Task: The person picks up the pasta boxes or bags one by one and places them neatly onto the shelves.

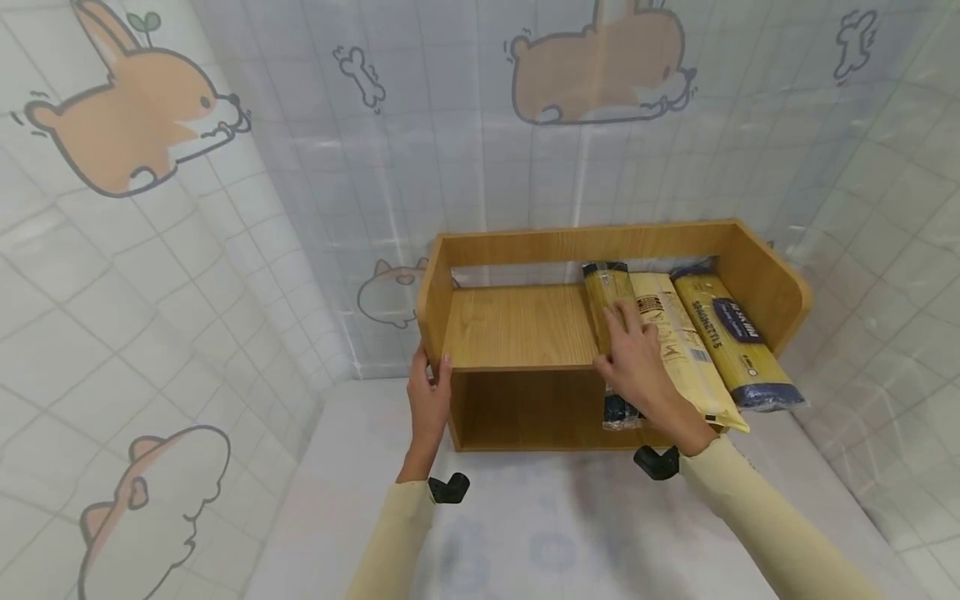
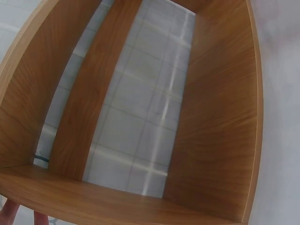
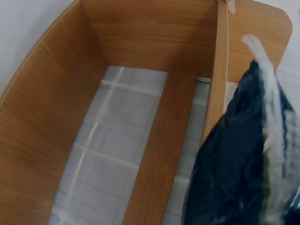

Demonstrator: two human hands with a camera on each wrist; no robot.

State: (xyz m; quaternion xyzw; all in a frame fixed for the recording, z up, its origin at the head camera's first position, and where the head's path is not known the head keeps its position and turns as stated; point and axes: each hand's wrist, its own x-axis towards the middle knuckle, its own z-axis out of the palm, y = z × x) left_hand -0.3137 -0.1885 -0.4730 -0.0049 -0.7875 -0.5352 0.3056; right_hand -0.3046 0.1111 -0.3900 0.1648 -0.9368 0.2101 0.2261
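A two-tier wooden shelf stands against the back wall. My left hand grips its left side panel near the board's front corner, thumb on the front; two fingertips show under the panel in the left wrist view. On the top board, my right hand holds a narrow spaghetti pack across its middle, thumb at the left side. The pack's dark end juts past the front edge. Right of it lie a cream noodle pack and a yellow spaghetti pack, both overhanging the front.
Below the board is an open lower compartment with a back slat. The shelf's right side panel rises beside the yellow pack. A white table surface extends in front, and a cartoon-printed sheet covers the walls.
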